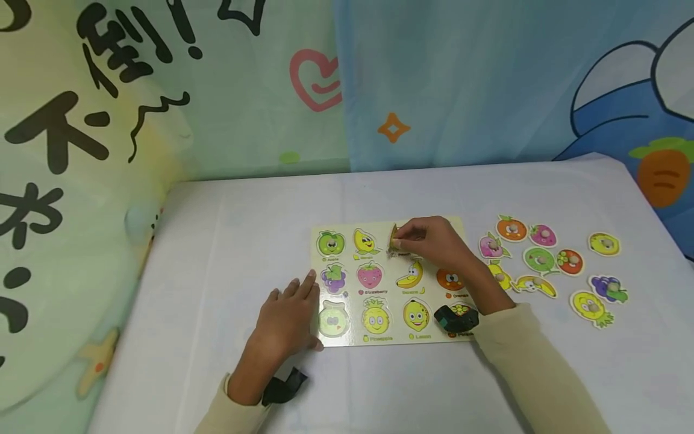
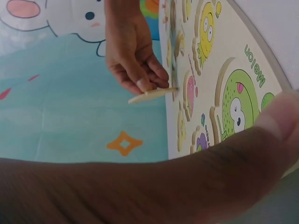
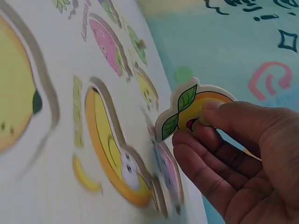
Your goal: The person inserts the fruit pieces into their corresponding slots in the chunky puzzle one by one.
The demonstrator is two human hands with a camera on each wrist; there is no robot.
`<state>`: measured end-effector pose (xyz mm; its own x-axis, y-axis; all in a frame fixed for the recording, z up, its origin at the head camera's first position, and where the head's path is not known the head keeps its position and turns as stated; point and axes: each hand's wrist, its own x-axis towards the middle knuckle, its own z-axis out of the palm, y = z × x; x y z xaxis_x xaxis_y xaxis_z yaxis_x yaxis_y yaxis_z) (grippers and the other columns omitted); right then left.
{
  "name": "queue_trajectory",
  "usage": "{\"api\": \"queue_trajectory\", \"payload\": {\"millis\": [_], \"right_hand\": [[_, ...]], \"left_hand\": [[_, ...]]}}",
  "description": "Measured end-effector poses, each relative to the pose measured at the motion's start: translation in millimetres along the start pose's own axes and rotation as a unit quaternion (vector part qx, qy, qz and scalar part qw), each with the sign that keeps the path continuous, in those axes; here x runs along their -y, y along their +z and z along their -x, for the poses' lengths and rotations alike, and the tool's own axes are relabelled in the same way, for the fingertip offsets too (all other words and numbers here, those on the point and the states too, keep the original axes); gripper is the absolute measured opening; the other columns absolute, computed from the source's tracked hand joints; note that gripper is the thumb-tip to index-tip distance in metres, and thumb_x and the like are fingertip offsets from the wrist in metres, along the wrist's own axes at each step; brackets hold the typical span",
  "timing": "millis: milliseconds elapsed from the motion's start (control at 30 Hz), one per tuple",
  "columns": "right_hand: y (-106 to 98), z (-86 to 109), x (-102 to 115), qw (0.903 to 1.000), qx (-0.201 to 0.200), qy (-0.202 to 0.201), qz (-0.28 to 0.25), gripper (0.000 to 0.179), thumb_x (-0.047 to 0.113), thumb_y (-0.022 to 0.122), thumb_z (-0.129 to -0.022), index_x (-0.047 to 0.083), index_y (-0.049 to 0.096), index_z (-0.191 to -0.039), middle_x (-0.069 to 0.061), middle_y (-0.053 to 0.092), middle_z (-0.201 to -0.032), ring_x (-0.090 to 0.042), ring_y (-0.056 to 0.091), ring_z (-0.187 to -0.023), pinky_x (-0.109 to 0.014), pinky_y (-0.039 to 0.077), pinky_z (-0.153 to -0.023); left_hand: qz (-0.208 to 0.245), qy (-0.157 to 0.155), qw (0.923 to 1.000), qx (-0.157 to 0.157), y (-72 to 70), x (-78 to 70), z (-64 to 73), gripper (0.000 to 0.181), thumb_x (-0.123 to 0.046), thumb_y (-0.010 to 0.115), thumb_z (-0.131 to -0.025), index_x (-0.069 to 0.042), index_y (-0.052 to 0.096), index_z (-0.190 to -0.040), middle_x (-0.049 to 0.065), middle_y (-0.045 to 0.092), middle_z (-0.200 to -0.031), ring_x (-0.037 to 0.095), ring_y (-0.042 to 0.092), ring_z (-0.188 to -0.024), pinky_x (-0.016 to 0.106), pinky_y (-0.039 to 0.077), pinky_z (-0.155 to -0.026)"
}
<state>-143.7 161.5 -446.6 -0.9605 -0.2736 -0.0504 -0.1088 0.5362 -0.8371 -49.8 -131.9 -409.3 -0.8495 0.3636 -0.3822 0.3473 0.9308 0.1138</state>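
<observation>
My right hand (image 1: 428, 242) pinches a yellow-orange fruit puzzle piece with two green leaves (image 3: 186, 108) between thumb and fingers. The piece stands on edge over the top row of the wooden fruit board (image 1: 389, 292). In the right wrist view, the banana recess (image 3: 114, 144) lies left of the held piece. My left hand (image 1: 287, 316) rests at the board's left edge with its fingers extended. Its thumb (image 2: 280, 116) lies by the melon picture (image 2: 240, 100) in the left wrist view.
Right of the board lie several loose fruit pieces, among them an orange (image 1: 511, 229), a banana (image 1: 535, 286), grapes (image 1: 608, 288) and a pineapple (image 1: 591, 306). A white cloth (image 1: 217, 241) covers the table. A printed curtain (image 1: 461, 78) hangs behind. Black straps (image 1: 455, 319) sit at both wrists.
</observation>
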Motion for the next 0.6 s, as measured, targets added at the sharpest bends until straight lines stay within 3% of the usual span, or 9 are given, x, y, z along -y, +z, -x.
{"api": "queue_trajectory", "payload": {"millis": [300, 467, 600], "right_hand": [[18, -13.8, 13, 0.9998, 0.016, -0.005, 0.003, 0.013, 0.019, 0.071, -0.09, 0.009, 0.073, -0.099, -0.002, 0.068, -0.086, -0.018, 0.062, -0.073, -0.032, 0.051, -0.063], [22, -16.6, 16, 0.9997, 0.012, -0.004, 0.018, 0.014, 0.02, 0.071, -0.091, 0.009, 0.073, -0.1, -0.001, 0.067, -0.084, -0.017, 0.059, -0.072, -0.032, 0.05, -0.063], [25, -18.1, 15, 0.9998, 0.005, -0.013, 0.012, 0.014, 0.019, 0.07, -0.091, 0.009, 0.073, -0.1, -0.001, 0.068, -0.085, -0.017, 0.061, -0.073, -0.032, 0.05, -0.064]], "left_hand": [[0.018, -0.009, 0.9997, 0.012, 0.7, 1.4, 2.4, 0.106, -0.035, 0.093, -0.061, -0.006, 0.04, -0.148, 0.008, 0.026, -0.158, 0.034, 0.031, -0.14, 0.058, 0.035, -0.104], [0.026, -0.005, 0.9994, 0.021, 3.1, 2.2, 1.8, 0.11, -0.035, 0.091, -0.064, -0.006, 0.032, -0.152, 0.008, 0.021, -0.16, 0.033, 0.027, -0.142, 0.057, 0.038, -0.102], [0.02, 0.001, 0.9997, 0.014, 2.8, 3.9, 2.2, 0.108, -0.036, 0.091, -0.063, -0.008, 0.035, -0.151, 0.007, 0.022, -0.16, 0.033, 0.028, -0.142, 0.059, 0.04, -0.099]]}}
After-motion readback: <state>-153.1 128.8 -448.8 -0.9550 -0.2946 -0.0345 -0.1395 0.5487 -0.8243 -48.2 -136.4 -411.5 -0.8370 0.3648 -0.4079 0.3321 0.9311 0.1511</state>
